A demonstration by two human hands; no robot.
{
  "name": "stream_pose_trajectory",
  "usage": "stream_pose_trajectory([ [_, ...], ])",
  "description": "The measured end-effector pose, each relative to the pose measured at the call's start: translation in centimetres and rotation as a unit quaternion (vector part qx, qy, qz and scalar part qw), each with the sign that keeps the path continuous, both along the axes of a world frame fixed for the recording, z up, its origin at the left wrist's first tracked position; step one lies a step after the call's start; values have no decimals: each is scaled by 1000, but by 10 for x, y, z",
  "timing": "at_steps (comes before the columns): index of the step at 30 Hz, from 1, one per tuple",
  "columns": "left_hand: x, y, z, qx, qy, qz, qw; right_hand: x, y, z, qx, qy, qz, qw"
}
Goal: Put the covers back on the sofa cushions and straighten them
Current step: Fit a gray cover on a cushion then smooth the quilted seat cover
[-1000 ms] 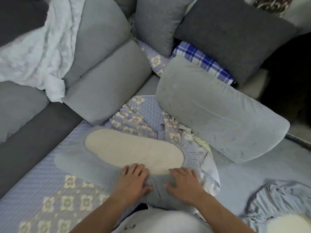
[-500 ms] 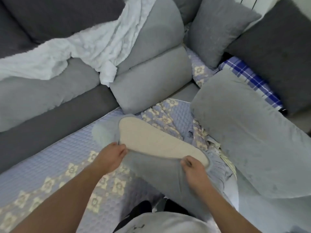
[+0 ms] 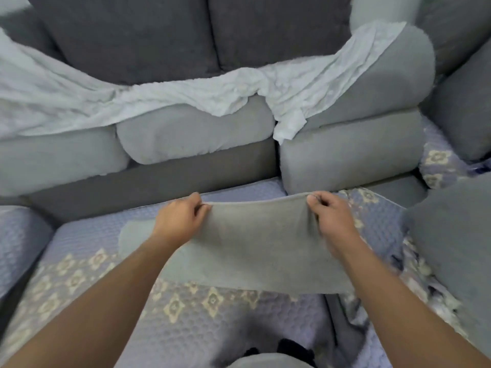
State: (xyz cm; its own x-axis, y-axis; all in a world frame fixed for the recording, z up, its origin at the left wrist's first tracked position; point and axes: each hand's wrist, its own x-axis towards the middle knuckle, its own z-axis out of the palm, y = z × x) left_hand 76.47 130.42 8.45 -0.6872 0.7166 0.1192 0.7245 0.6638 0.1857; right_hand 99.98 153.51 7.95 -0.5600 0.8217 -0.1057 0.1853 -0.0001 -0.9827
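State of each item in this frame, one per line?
Grey cover: held up, stretched between both hands.
Left hand: pinching the cover's top edge.
Right hand: pinching the top edge.
White blanket: crumpled, draped over the back cushions.
Quilted mat: spread on the seat.

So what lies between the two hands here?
In the head view, the grey cushion cover spans from the left hand to the right hand, its top edge pulled taut between them.
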Motion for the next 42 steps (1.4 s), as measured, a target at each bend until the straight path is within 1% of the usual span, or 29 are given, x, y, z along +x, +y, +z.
stream_pose_trajectory([
  [1, -12, -7, -1, 5, -11, 17, 1000, -18, -3, -2, -6, -2, 12, 1000],
  [3, -56, -43, -2, 19, -44, 71, 996, -78, -23, -6, -15, -7, 59, 998],
  [5, -88, -68, -10, 32, -100, 97, 990, -124, -35, -9, -16, -39, 104, 994],
  [7, -122, -93, -25, 35, -161, 95, 982, -170, -47, -16, 4, -89, 147, 985],
  [9, -152, -116, -52, 1, -169, 116, 979, -210, -56, -34, 64, -175, 171, 967],
  [10, -168, -132, -71, -54, -180, 145, 971, -231, -61, -51, 110, -246, 194, 943],
  [11, -179, -147, -90, -118, -199, 172, 958, -241, -65, -69, 145, -340, 233, 899],
  [12, -186, -162, -106, -170, -219, 195, 941, -246, -71, -81, 169, -427, 277, 844],
  [13, -193, -181, -124, -201, -236, 208, 928, -252, -79, -97, 182, -496, 316, 788],
  [14, -196, -198, -137, -212, -236, 210, 925, -251, -85, -108, 180, -541, 336, 750],
  [15, -197, -214, -147, -211, -227, 213, 927, -249, -90, -120, 177, -561, 333, 737],
  [16, -199, -228, -153, -205, -224, 236, 923, -248, -94, -127, 176, -564, 311, 745],
  [17, -203, -240, -158, -196, -226, 280, 912, -251, -96, -133, 191, -561, 276, 757],
  [18, -207, -251, -161, -181, -233, 336, 894, -254, -98, -137, 203, -554, 225, 776],
  [19, -210, -261, -165, -146, -246, 390, 875, -259, -99, -143, 213, -549, 174, 789],
  [20, -214, -267, -168, -91, -260, 434, 857, -263, -100, -144, 205, -542, 121, 806],
  [22, -222, -274, -178, 29, -301, 485, 821, -260, -94, -154, 146, -512, -5, 846],
  [24, -236, -281, -190, 130, -333, 521, 775, -252, -74, -168, 33, -451, -100, 886],
  [25, -242, -284, -195, 174, -341, 545, 746, -247, -62, -175, -16, -418, -119, 900],
  [27, -253, -284, -202, 228, -367, 586, 686, -243, -42, -181, -73, -382, -101, 916],
  [28, -256, -282, -205, 233, -371, 598, 671, -243, -33, -185, -81, -376, -93, 918],
  [29, -260, -274, -208, 231, -364, 607, 667, -246, -22, -190, -81, -375, -93, 919],
  [33, -272, -235, -197, 241, -301, 624, 680, -264, 4, -198, -58, -359, -90, 927],
  [34, -277, -225, -187, 242, -287, 623, 686, -269, 10, -193, -57, -355, -92, 929],
  [36, -293, -198, -170, 234, -273, 602, 713, -278, 33, -182, -59, -341, -103, 932],
  [38, -314, -174, -152, 239, -262, 580, 733, -296, 59, -165, -45, -318, -102, 941],
  [39, -329, -156, -146, 246, -263, 565, 743, -307, 77, -158, -42, -295, -109, 948],
  [41, -358, -116, -146, 285, -286, 536, 741, -328, 112, -155, -46, -254, -143, 955],
  [42, -369, -94, -151, 296, -308, 520, 739, -337, 125, -156, -43, -249, -161, 954],
])
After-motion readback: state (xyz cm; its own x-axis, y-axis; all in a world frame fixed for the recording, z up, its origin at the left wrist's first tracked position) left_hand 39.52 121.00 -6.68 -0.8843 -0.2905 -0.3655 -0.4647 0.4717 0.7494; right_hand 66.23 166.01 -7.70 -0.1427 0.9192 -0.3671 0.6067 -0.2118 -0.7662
